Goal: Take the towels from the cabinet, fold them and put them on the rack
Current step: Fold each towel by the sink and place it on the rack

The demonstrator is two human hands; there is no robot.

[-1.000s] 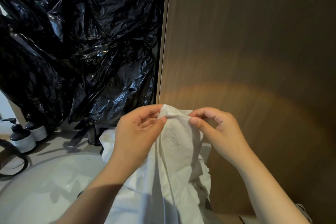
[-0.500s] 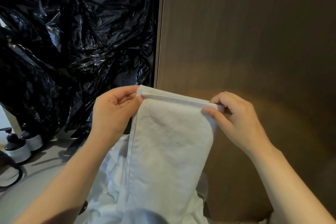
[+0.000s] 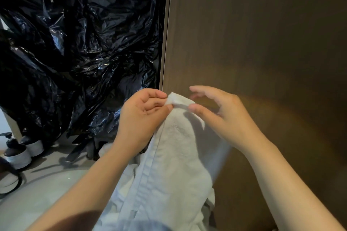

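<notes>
Two hands at the towel [image 3: 174, 155] edge: left hand [image 3: 142, 116] pinches it, right hand [image 3: 221, 116] spread loose alongside.

White terry-cloth towel [image 3: 176, 155]: soft, nubby matt pile; smoother flat-woven hem band down one edge; black plastic sheeting [image 3: 84, 43] behind: thin, crinkled, high gloss, light on every crease; tall brown wood-grain panel [image 3: 262, 33]: matt, smooth, fine straight grain; white round basin [image 3: 33, 202]: smooth, faint sheen; dark pump bottles [image 3: 17, 155]: glossy shoulders, paler matt bands
</notes>
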